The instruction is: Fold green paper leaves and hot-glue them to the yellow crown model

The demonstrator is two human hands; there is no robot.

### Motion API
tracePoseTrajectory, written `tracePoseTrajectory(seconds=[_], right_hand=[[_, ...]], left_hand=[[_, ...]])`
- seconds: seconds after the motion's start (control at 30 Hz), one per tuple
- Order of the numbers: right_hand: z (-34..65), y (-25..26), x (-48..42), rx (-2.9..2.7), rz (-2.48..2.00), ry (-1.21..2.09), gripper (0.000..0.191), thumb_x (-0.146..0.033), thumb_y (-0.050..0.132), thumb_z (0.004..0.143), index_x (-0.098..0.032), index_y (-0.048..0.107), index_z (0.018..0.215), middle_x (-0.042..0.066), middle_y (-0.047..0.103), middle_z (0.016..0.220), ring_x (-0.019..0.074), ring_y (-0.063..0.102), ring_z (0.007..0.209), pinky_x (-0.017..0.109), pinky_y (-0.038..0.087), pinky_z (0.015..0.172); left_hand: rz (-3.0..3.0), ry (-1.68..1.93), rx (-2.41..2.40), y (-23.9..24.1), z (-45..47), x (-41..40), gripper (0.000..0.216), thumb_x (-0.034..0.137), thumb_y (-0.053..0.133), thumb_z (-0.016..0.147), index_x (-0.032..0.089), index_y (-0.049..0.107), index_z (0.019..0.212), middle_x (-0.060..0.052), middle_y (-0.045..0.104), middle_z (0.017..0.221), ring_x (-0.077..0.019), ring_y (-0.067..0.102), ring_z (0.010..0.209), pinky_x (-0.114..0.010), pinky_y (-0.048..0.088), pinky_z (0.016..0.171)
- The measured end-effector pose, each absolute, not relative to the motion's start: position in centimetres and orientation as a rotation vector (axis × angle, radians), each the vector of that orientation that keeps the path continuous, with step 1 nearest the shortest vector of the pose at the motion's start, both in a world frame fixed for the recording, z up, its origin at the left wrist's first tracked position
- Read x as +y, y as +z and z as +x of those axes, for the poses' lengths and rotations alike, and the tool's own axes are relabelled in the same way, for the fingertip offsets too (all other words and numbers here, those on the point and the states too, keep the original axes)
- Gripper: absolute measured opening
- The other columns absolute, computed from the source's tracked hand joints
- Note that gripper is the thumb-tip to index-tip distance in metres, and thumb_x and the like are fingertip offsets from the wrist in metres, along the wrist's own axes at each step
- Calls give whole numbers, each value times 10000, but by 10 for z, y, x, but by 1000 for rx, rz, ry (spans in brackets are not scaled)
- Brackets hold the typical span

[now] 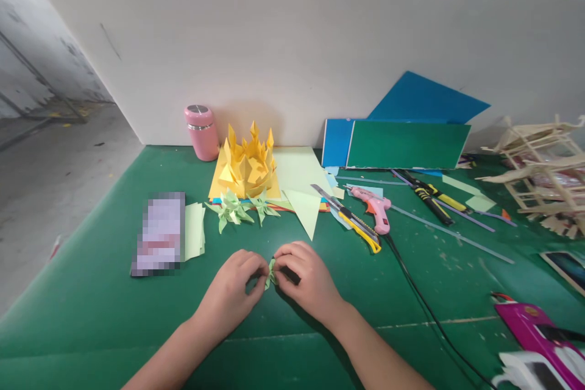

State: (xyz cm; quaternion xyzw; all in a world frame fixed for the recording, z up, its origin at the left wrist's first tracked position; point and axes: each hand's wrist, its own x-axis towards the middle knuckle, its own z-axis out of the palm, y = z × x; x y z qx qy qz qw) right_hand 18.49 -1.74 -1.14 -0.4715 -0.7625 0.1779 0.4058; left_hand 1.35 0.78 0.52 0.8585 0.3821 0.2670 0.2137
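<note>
Between my two hands is a small light-green folded paper piece, partly hidden by the fingers. My left hand pinches its left side with thumb and forefinger. On its right side, my right hand pinches it the same way. Beyond the hands lie several light-green paper flowers with pointed petals. Behind these, a yellow folded-paper crown-like shape stands on a stack of coloured sheets. A light-green paper triangle hangs off the near side of the stack.
Left of the stack are a pink flask, a blurred-out flat object and green paper slips. To the right lie a yellow utility knife, a pink glue gun with its black cord, pliers and a wooden stick model.
</note>
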Motion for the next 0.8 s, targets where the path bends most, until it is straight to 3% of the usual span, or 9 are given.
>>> tracePoseTrajectory(seconds=[0.43, 0.8], right_hand=[[184, -10, -17, -2014, -1206, 350, 137, -80, 516, 719, -207, 541, 672, 17, 561, 749, 176, 497, 744, 303, 414, 692], [190, -11, -14, -1993, -1212, 420, 129, -89, 557, 762, -205, 547, 705, -3, 580, 706, 162, 515, 717, 290, 405, 677]], left_hand=[[2365, 765, 1107, 7, 25, 6, 194, 30, 464, 661, 219, 505, 666, 23, 594, 624, -167, 558, 632, -272, 467, 590], [2487, 698, 1063, 5, 18, 11, 166, 147, 512, 819, 202, 597, 687, -10, 670, 691, -172, 553, 648, -296, 431, 647]])
